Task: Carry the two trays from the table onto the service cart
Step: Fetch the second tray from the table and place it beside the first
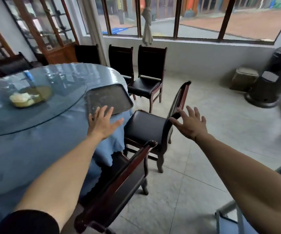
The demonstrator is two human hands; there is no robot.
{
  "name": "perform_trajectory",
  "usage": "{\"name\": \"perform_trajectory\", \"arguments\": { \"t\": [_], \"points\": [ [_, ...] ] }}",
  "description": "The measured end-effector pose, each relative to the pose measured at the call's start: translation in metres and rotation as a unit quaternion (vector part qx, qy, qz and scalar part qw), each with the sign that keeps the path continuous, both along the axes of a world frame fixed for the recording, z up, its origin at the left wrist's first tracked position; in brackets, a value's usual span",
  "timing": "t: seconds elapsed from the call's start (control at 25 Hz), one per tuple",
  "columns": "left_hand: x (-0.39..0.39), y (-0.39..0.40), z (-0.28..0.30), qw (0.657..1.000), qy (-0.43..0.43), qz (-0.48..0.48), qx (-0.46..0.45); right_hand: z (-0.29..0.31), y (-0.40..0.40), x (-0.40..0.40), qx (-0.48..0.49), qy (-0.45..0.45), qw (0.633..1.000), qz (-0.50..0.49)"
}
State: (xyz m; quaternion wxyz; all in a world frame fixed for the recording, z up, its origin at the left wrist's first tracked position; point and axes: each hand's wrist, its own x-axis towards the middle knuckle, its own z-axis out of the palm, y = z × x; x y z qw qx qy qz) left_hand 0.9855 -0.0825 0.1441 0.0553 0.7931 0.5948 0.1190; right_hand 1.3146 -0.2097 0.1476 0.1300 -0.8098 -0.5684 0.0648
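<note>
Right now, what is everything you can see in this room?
Table: one, round, blue cloth, on the left.
Glass turntable: one, clear, on the table.
Tray: one in view, dark grey, at the table's right edge.
Dish: one, yellowish, on the turntable.
Chairs: at least five, dark wood with black seats, around the table.
Cabinet: one, brown wood and glass, far left.
Windows: brown-framed, along the far wall.
Heater: one, black, at the right.
Left hand: open, fingers over the tray's near edge.
Right hand: open, above a chair back.
</note>
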Motion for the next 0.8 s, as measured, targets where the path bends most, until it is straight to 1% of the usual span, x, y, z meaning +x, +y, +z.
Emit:
{"name": "perform_trajectory", "arguments": {
  "t": [0.2, 0.32, 0.48, 0.68, 0.8],
  "points": [
    [-0.072, 0.029, -0.001, 0.998, -0.008, 0.07, -0.004, 0.007, 0.066, -0.053, 0.002, -0.033, 0.998, 0.062],
    [-0.1, 0.05, 0.0, 0.996, -0.036, 0.084, -0.011, 0.01, 0.102, -0.076, -0.004, -0.03, 0.997, 0.068],
    [-0.141, 0.074, 0.0, 0.993, -0.04, 0.115, -0.005, 0.015, 0.146, -0.104, 0.007, -0.029, 0.996, 0.085],
    [-0.168, 0.11, 0.0, 0.989, -0.054, 0.14, 0.0, 0.01, 0.196, -0.124, -0.003, -0.045, 0.994, 0.1],
    [-0.18, 0.132, -0.006, 0.987, -0.044, 0.154, -0.014, 0.003, 0.228, -0.129, -0.022, -0.044, 0.993, 0.111]
  ]
}}
